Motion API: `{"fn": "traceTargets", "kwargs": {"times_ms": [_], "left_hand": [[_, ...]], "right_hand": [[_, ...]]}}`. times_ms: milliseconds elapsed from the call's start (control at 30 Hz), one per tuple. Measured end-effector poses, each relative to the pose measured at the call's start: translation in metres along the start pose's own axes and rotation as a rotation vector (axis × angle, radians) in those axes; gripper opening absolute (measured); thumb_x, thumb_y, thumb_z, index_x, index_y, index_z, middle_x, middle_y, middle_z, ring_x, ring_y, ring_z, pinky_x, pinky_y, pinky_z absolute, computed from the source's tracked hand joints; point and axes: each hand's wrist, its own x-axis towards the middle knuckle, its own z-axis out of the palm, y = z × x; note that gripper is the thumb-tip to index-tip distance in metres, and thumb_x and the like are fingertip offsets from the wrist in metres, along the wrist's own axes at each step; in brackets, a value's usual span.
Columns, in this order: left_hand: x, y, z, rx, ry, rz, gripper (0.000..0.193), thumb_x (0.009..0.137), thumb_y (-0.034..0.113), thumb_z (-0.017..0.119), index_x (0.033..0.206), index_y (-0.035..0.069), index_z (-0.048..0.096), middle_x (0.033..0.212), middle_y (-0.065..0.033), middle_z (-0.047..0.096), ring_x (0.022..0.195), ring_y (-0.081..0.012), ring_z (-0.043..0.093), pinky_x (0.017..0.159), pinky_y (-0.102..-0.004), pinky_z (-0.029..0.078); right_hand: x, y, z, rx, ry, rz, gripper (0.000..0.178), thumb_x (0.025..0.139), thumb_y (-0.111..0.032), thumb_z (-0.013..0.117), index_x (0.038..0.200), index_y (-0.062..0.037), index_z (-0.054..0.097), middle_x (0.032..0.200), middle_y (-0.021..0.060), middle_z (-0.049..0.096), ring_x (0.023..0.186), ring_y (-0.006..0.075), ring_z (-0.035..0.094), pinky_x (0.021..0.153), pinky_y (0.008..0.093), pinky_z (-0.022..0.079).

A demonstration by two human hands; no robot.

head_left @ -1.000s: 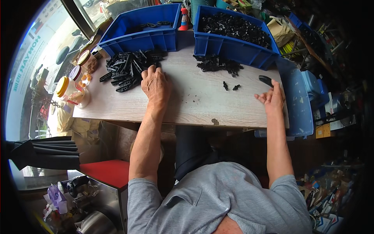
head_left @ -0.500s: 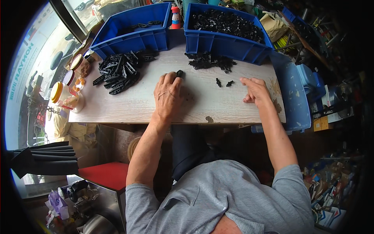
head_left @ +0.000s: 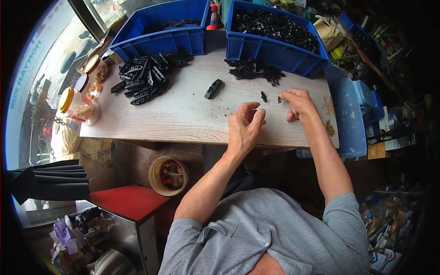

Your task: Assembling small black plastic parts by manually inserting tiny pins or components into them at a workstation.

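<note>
A long black plastic housing [head_left: 213,89] lies alone on the table, with nothing touching it. To its right, a small black plastic piece [head_left: 264,96] rests on the wood. Another small black plastic part [head_left: 279,99] is at the fingertips of my right hand [head_left: 301,106], pinched between thumb and index finger. My left hand [head_left: 245,128] hovers near the table's front edge, its fingers bent and the thumb apart, with nothing visible in it. A pile of black housings [head_left: 144,78] lies at the left, and a heap of small black parts [head_left: 254,72] sits at the back right.
Two blue bins stand at the back: the left bin [head_left: 158,45] holds a few housings, the right bin [head_left: 275,55] many small parts. Jars [head_left: 79,106] line the table's left side. A bucket [head_left: 168,176] stands on the floor below; a red-topped cabinet [head_left: 126,196] is at lower left.
My left hand has let go of the black housing and moved right and nearer to me. My right hand has reached one of the two small parts, which now stands turned at its fingertips.
</note>
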Motion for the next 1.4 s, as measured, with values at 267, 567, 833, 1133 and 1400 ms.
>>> {"fn": "traceTargets", "kwargs": {"times_ms": [267, 567, 833, 1133, 1400], "left_hand": [[0.023, 0.009, 0.001, -0.413, -0.109, -0.283, 0.033, 0.097, 0.023, 0.065, 0.116, -0.003, 0.058, 0.095, -0.0105, 0.067, 0.079, -0.0165, 0.068, 0.064, -0.0274, 0.059], [0.023, 0.001, -0.009, -0.685, -0.114, -0.334, 0.017, 0.095, 0.008, 0.065, 0.109, 0.0, 0.059, 0.093, -0.0088, 0.066, 0.081, -0.0168, 0.068, 0.07, -0.0286, 0.061], [0.02, 0.003, -0.009, -0.654, -0.032, -0.265, 0.015, 0.092, 0.003, 0.064, 0.105, -0.002, 0.058, 0.093, -0.0097, 0.064, 0.074, -0.0154, 0.065, 0.067, -0.0261, 0.06], [0.015, 0.009, -0.027, 0.539, 0.281, 0.38, 0.033, 0.085, 0.013, 0.07, 0.114, 0.0, 0.062, 0.102, -0.0149, 0.065, 0.091, -0.0263, 0.061, 0.078, -0.038, 0.051], [0.046, 0.021, -0.086, 1.345, 0.391, 0.481, 0.025, 0.082, 0.016, 0.07, 0.106, 0.008, 0.067, 0.102, -0.0106, 0.068, 0.099, -0.031, 0.06, 0.082, -0.0466, 0.047]], "right_hand": [[-0.04, 0.02, 0.046, 0.469, -0.272, -0.316, 0.016, 0.091, -0.021, 0.071, 0.09, -0.0055, 0.067, 0.055, -0.0026, 0.053, 0.041, 0.0057, 0.042, 0.042, 0.0227, 0.042], [-0.035, 0.033, 0.05, 0.462, -0.257, -0.405, 0.015, 0.091, -0.02, 0.071, 0.096, -0.0062, 0.068, 0.065, -0.0041, 0.059, 0.048, 0.0027, 0.046, 0.044, 0.0171, 0.032], [-0.04, 0.023, 0.055, 0.464, -0.309, -0.421, 0.023, 0.088, -0.019, 0.074, 0.104, -0.0033, 0.068, 0.068, -0.0001, 0.064, 0.048, 0.0039, 0.05, 0.046, 0.0169, 0.038], [-0.034, 0.037, 0.039, 0.487, -0.375, -0.392, 0.016, 0.089, -0.02, 0.073, 0.094, -0.0062, 0.066, 0.056, 0.0012, 0.054, 0.048, 0.012, 0.054, 0.053, 0.0293, 0.053], [-0.043, 0.028, 0.046, 0.599, -0.347, -0.404, 0.013, 0.09, -0.019, 0.072, 0.096, -0.0092, 0.066, 0.055, 0.0021, 0.054, 0.052, 0.0155, 0.059, 0.058, 0.0386, 0.059]]}}
